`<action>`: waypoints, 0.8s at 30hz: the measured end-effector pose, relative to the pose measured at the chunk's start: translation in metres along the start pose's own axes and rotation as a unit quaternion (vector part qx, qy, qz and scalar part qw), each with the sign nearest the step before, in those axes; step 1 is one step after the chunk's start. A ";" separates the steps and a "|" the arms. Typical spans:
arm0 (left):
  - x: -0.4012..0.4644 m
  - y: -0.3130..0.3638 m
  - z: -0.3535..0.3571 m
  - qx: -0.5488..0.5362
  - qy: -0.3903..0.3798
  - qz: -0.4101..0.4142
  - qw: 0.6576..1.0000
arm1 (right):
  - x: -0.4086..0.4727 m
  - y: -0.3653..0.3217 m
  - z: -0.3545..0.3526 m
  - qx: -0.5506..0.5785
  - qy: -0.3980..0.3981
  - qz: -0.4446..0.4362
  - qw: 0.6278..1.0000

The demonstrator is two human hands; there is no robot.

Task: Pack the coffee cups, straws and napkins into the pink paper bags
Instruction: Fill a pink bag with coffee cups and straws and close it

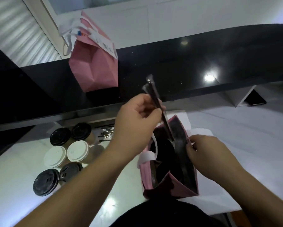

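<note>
Two wrapped black straws [155, 95] sit pinched in your left hand [135, 122], fingers curled round them, lower ends dipping into the open pink paper bag [178, 187] on the white counter [14, 194]. Straws tilt up and away from you, clear wrapper tips sticking out above the hand. Your right hand [207, 151] grips the bag's right rim, fingers curled over the edge, holding the mouth apart. Inside the bag, dark round cup lids show; blurred, count unclear. White handle [155, 145] hangs at the bag's left rim. Left of the bag, six lidded coffee cups [67, 154] stand clustered on the counter: two white lids in the middle, four black around them. More wrapped straws [105, 133] lie just behind the cups. Second pink paper bag [96, 63] stands farther back on the black ledge [186, 63], top folded, white handles to its left.
</note>
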State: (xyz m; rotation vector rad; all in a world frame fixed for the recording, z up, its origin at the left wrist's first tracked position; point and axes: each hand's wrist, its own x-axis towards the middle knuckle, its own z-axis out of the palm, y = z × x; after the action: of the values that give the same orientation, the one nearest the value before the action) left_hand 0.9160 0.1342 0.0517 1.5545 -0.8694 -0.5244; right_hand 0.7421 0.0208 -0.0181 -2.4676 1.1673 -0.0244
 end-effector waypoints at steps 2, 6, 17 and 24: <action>0.001 -0.011 0.019 0.038 -0.031 -0.042 0.998 | 0.001 0.003 -0.003 0.006 0.004 -0.006 1.000; 0.002 -0.042 0.047 0.206 -0.068 -0.113 0.970 | -0.001 0.006 -0.006 0.014 0.008 -0.010 1.000; 0.000 -0.040 0.057 0.358 -0.149 -0.126 0.913 | -0.004 0.007 -0.009 0.022 -0.014 -0.005 1.000; -0.018 -0.009 -0.002 0.289 -0.014 -0.044 0.956 | -0.004 0.010 -0.011 0.020 -0.019 -0.020 0.999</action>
State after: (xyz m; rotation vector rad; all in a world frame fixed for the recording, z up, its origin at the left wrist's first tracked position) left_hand 0.9082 0.1494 0.0402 2.1282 -1.0365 -0.3692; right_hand 0.7302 0.0147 -0.0111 -2.4463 1.0904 -0.0126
